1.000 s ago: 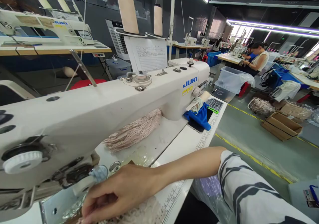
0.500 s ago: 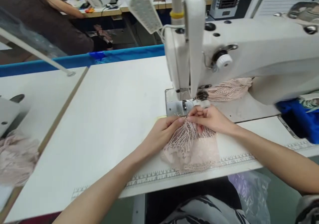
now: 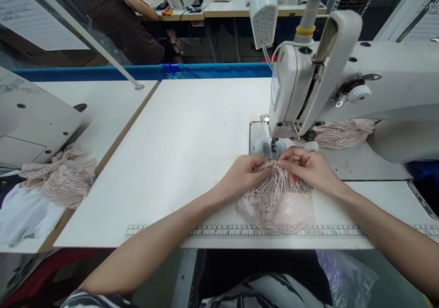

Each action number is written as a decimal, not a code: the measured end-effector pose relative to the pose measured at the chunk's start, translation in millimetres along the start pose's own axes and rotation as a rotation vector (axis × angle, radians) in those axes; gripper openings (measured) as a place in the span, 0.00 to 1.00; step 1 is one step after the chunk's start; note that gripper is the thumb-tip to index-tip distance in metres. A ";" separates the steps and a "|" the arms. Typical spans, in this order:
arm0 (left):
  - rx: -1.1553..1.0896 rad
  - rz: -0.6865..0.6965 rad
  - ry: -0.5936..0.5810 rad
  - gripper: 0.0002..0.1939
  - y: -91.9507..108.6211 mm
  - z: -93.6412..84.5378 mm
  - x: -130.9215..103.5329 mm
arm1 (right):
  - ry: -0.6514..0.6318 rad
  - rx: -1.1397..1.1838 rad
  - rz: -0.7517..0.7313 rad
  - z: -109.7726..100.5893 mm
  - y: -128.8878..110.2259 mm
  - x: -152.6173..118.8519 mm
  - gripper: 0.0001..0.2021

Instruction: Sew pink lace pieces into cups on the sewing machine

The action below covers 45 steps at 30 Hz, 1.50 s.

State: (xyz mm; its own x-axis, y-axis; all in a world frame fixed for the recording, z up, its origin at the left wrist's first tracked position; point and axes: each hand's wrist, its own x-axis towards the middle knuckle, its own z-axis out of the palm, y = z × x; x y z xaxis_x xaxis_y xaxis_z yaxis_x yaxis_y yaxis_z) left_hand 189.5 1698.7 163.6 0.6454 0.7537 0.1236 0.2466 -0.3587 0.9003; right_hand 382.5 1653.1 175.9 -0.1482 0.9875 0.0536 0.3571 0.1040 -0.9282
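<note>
A piece of pale pink lace fabric (image 3: pixel 274 203) hangs gathered from both hands down over the table front, its lower hem near the printed ruler. My left hand (image 3: pixel 248 173) pinches its upper edge from the left, thumb on top. Close beside it, my right hand (image 3: pixel 307 166) pinches the same edge between thumb and forefinger, the other fingers curled. Just beyond the fingertips are the presser foot (image 3: pixel 274 147) and metal needle plate (image 3: pixel 258 139) of a white sewing machine (image 3: pixel 295 88). Whether the lace edge lies under the foot is hidden by the fingers.
More pink lace (image 3: pixel 346 134) lies beneath the machine arm. On the left, a heap of pink lace (image 3: pixel 68 175) and white cloth (image 3: pixel 30 216) sit by another machine (image 3: pixel 34 120). A ruler strip (image 3: pixel 240 231) runs along the front edge. Across the blue rail (image 3: pixel 219 70) stands a person (image 3: pixel 116 20).
The camera view has shifted and levelled, showing more of the left side. Both hands keep their pinch on the lace in front of the presser foot, with hardly any change.
</note>
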 end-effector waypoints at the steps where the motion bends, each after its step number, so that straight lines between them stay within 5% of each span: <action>1: 0.016 0.020 0.033 0.14 -1.1 1.4 -1.6 | 0.016 -0.028 -0.023 0.8 0.3 -1.4 0.11; 10: 0.451 0.550 0.297 0.05 -13.7 9.2 -13.6 | 0.094 -0.342 -0.471 5.5 7.9 -13.5 0.09; 24: 0.623 0.698 0.358 0.04 -9.8 7.8 -15.8 | 0.083 -0.542 -0.697 6.9 8.8 -15.5 0.07; 29: 0.661 0.751 0.358 0.08 -14.1 4.9 -17.1 | 0.217 -0.832 -1.016 3.3 4.9 -18.0 0.08; 36: 0.617 0.774 0.328 0.10 -12.1 8.0 -17.8 | 0.228 -1.070 -1.388 2.2 -6.2 -22.9 0.02; 40: 0.407 0.552 0.228 0.07 1.2 9.4 -24.5 | 0.151 -0.912 -1.221 -2.0 -11.7 -26.1 0.04; 45: 0.239 0.106 -0.084 0.08 19.4 5.0 -23.0 | -0.101 -0.392 -0.486 -9.0 -15.4 -22.6 0.04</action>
State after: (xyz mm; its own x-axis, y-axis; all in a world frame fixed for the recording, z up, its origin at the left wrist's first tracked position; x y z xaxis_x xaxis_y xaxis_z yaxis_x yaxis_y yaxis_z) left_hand 183.1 1671.7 176.1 0.7320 0.6602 0.1682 0.3317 -0.5610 0.7585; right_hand 388.6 1630.2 192.3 -0.4583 0.8023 0.3825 0.5354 0.5927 -0.6018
